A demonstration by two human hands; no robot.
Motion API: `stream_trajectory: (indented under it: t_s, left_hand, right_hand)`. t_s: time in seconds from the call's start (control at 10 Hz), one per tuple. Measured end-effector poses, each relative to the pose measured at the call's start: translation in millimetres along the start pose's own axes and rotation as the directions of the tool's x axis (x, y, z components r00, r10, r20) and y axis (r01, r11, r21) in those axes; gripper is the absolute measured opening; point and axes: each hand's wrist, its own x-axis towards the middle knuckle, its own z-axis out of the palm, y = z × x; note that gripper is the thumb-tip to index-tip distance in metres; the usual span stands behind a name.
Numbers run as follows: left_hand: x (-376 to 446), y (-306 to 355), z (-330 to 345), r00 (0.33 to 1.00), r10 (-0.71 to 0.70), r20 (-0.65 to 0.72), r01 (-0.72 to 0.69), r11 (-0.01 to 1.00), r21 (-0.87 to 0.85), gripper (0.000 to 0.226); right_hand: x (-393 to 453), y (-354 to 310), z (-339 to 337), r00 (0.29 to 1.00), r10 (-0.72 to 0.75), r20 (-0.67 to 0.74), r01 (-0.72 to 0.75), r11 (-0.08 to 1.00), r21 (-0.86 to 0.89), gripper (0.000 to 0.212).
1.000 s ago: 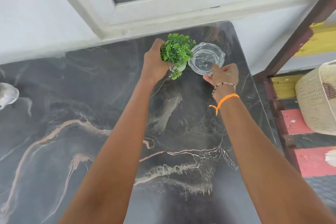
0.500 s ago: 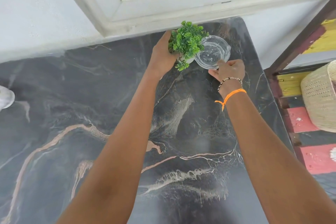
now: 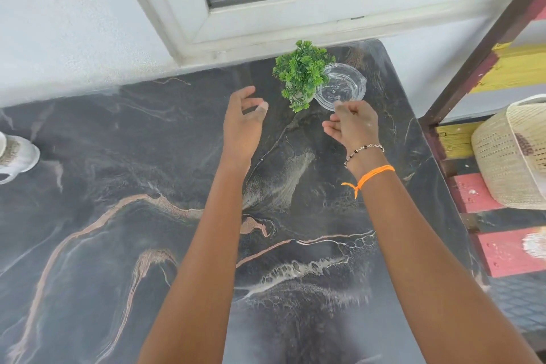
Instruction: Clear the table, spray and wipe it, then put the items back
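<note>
A small green potted plant (image 3: 302, 74) stands upright at the far right of the dark marble table (image 3: 118, 216), close to the wall. A clear glass dish (image 3: 342, 86) sits right beside it, touching its leaves. My left hand (image 3: 243, 122) hovers just left of and nearer than the plant, fingers apart and holding nothing. My right hand (image 3: 353, 125) hangs just in front of the glass dish, fingers loosely curled, nothing in it.
A white object (image 3: 16, 155) lies at the table's left edge, partly cut off. A woven basket (image 3: 514, 154) rests on a red and yellow painted bench (image 3: 508, 251) to the right. A dark wooden post (image 3: 484, 41) rises beside the table's far right corner. Wall and window frame run behind.
Both hands let go and drew back toward me: the left released the plant, the right released the glass dish. Both items now stand free near the wall.
</note>
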Motion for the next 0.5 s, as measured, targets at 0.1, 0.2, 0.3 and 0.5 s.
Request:
stream_trajectory:
  t_s: [0.1,0.2,0.3,0.5]
  left_hand:
    - [-23,5,-16,0.998,0.058,-0.026,-0.057,0.998,0.008,0.026]
    - [-47,15,-34,0.982,0.174,-0.077,-0.173,0.985,0.02,0.02]
    - [-73,33,-57,0.926,0.334,-0.174,-0.327,0.942,0.072,0.019]
    - [-139,88,-110,0.693,0.654,-0.303,-0.64,0.752,0.159,0.017]
  right_hand:
    - [-26,-9,9,0.991,-0.064,0.117,0.068,0.997,-0.031,0.01]
    - [-58,-25,23,0.96,-0.155,0.232,0.165,0.986,-0.024,0.013]
    - [-97,-45,35,0.901,-0.296,0.317,0.305,0.952,0.022,0.014]
    - [-198,-85,38,0.645,-0.689,0.33,0.708,0.701,0.08,0.002]
